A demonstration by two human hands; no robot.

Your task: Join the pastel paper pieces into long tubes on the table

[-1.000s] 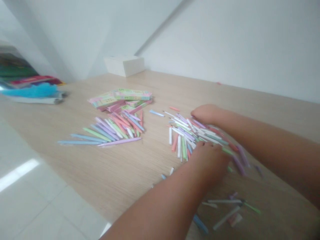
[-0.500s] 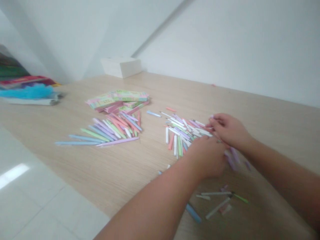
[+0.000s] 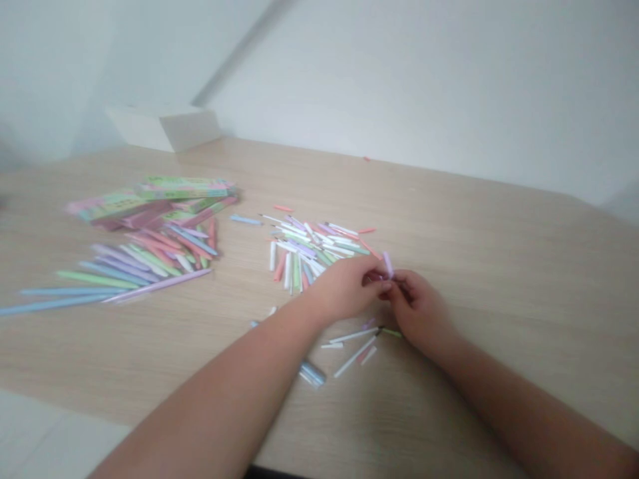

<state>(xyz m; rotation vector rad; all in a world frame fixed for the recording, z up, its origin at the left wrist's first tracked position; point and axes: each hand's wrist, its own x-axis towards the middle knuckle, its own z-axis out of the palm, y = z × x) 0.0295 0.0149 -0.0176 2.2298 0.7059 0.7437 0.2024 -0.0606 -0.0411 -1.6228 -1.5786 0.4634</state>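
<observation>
My left hand [image 3: 345,287] and my right hand [image 3: 422,310] meet above the wooden table [image 3: 499,233], fingertips pinched together. Between them they hold a small purple pen part [image 3: 388,264] that sticks up from the fingers. Just behind the hands lies a heap of short pastel pen pieces [image 3: 309,249] in white, green, pink and purple. Below the hands a few thin white refills [image 3: 353,346] and a blue pen barrel [image 3: 310,372] lie loose on the wood.
A row of long pastel pens [image 3: 130,266] is spread at the left, with flat pastel packets [image 3: 154,199] stacked behind it. A white box [image 3: 164,126] stands by the wall at the back. The table's near edge runs along the bottom left.
Both hands have drawn back out of the heap toward me and come together, lifting a purple piece. The view has swung to the right, so the pens sit further left.
</observation>
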